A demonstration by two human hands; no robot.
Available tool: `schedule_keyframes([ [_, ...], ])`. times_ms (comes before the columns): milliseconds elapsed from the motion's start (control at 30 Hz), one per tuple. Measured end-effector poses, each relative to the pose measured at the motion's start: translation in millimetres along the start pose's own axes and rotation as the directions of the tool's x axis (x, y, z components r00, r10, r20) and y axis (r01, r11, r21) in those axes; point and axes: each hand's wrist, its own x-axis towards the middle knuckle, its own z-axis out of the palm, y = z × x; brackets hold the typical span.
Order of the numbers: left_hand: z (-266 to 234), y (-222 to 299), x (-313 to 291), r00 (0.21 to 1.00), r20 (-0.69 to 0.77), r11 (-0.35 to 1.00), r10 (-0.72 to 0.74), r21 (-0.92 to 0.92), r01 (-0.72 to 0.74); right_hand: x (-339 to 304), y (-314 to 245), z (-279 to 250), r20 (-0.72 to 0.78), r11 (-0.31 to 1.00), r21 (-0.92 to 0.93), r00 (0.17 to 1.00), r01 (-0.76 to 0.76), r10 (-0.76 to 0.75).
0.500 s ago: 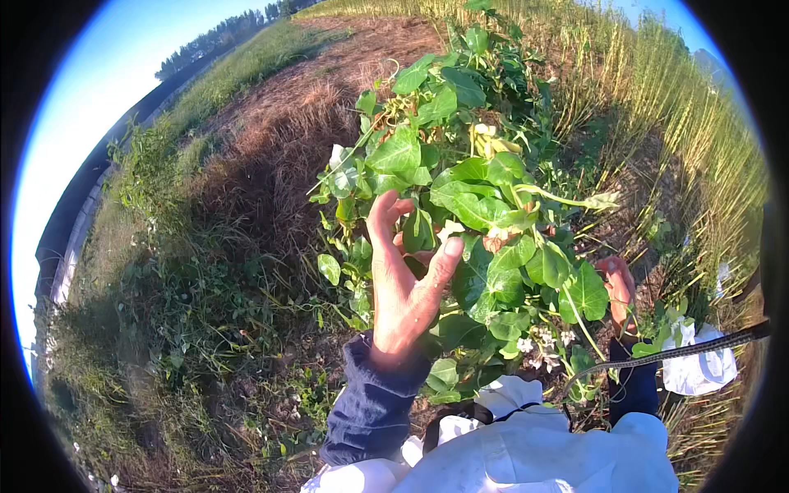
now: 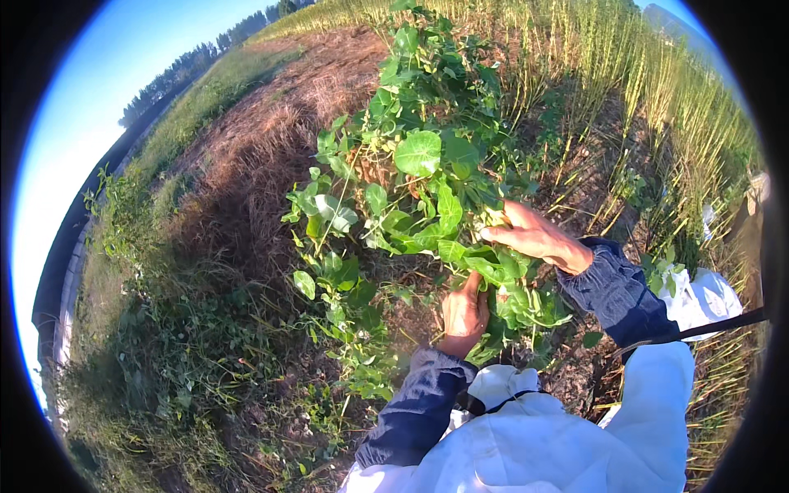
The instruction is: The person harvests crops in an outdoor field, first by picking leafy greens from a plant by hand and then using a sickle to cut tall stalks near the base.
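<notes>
A leafy green vine [image 2: 419, 154] with broad leaves climbs in front of me. My right hand [image 2: 534, 234] comes in from the right. Its thumb and fingers are closed on a cluster of pale green pods [image 2: 491, 220] among the leaves; part of its grip is hidden. Lower and closer to me, my left hand [image 2: 464, 316] is curled at the vine's stems, its fingertips tucked behind foliage. What it grips there is hidden. Bunched leaves [image 2: 518, 304] hang just to the right of the left hand. Both forearms wear dark blue sleeves.
A white bag [image 2: 703, 300] hangs at the right, beside a dark strap [image 2: 715, 324]. Tall yellow-green stalks [image 2: 633, 74] stand at the right and back. Dry brown grass [image 2: 238, 185] and low weeds [image 2: 197, 353] cover the left. White cloth [image 2: 542, 452] covers my front.
My left hand has dropped from the leaves to lower stems and closed. My right hand has come up from behind leaves to the pods. The foliage has shifted and the view has moved.
</notes>
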Motion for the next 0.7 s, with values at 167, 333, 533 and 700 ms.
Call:
schedule_keyframes([
  [167,-77.5,-53.3,-28.3,0.809,-0.257,0.658,-0.529,-0.726,0.200,-6.4,32.1,41.0,-0.031,0.990,-0.116,0.995,0.087,-0.091],
  [333,-178.4,-0.5,-33.1,0.778,-0.324,0.588,-0.538,-0.806,0.071,9.6,28.6,114.9,0.000,0.941,-0.322,0.994,-0.101,0.107],
  [533,-223.2,-0.9,-70.8,0.940,-0.288,0.804,-0.181,0.507,0.310,36.8,26.8,179.1,-0.199,0.944,0.134,0.941,0.303,-0.274],
  [700,-277.8,-53.7,-66.1,0.877,-0.480,0.560,-0.001,0.726,0.398,23.7,20.9,204.5,-0.108,0.963,-0.056,0.957,0.264,-0.269],
])
